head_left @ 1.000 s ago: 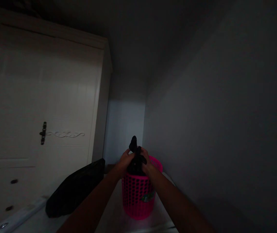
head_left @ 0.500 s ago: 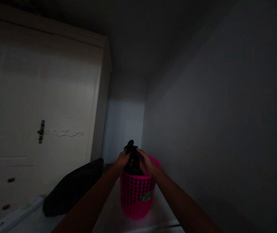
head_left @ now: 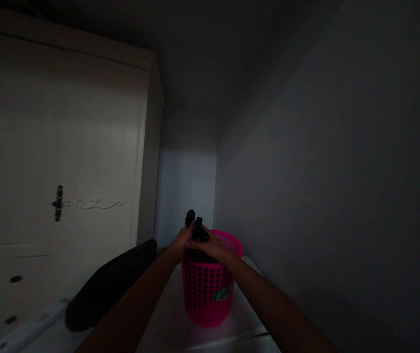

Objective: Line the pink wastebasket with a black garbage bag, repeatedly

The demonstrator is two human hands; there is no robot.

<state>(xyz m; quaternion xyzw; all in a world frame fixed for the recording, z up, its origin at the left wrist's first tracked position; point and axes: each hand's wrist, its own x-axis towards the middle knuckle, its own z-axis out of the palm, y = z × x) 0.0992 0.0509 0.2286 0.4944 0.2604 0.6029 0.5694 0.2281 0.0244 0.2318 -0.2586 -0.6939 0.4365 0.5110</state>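
Note:
A pink plastic basket with perforated walls and a green label stands upright in front of me. Dark material, which looks like a black plastic bag, fills part of its mouth. Over the left side of the rim, my left hand is closed on the gathered top of the bag, and dark ends stick up above its fingers. My right hand reaches across from the other side, its fingers wrapped round the same gathered plastic. The two hands touch or nearly touch; the dim light hides the exact finger grip.
A second black plastic bag lies to the left of the basket on a pale surface. Behind it stands a white wardrobe with dark handles. A grey wall rises close on the right.
My right hand has turned inward and moved left, over the bag's top and closer to my left hand. The bag's neck is now bunched lower and tighter. The view has shifted slightly.

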